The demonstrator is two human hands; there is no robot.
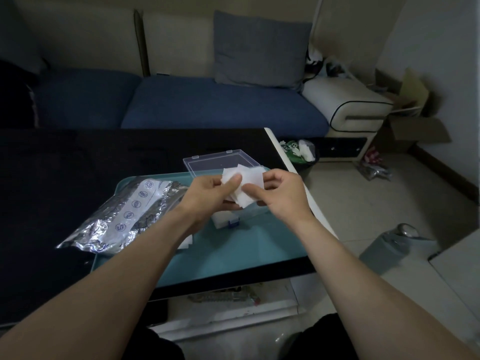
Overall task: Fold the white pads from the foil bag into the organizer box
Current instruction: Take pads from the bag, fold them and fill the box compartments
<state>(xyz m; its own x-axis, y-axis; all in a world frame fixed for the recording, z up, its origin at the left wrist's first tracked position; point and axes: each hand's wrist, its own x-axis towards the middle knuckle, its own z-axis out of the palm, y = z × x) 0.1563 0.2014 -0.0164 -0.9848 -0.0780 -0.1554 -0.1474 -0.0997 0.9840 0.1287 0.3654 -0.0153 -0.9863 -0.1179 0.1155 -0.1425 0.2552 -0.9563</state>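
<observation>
- Both hands are raised together above the far end of a teal tray point(233, 258), which lies on a dark surface point(78, 157).
- The left hand point(207, 196) pinches a small bunch of white pads point(249, 178), its thumb laid across the top of them.
- The right hand point(280, 193) pinches the same bunch from the other side, thumb and fingers curled onto the pads' edges.
- Right under the hands sits the organizer box point(226, 219), white with a blue latch facing the person; its clear lid point(220, 162) stands open behind.
- The crinkled foil bag point(124, 216) lies to the left, half on the tray and half on the surface.
- One more white pad point(187, 241) peeks out beneath the left forearm, on the tray.
- A blue sofa point(207, 105) runs behind the surface.
</observation>
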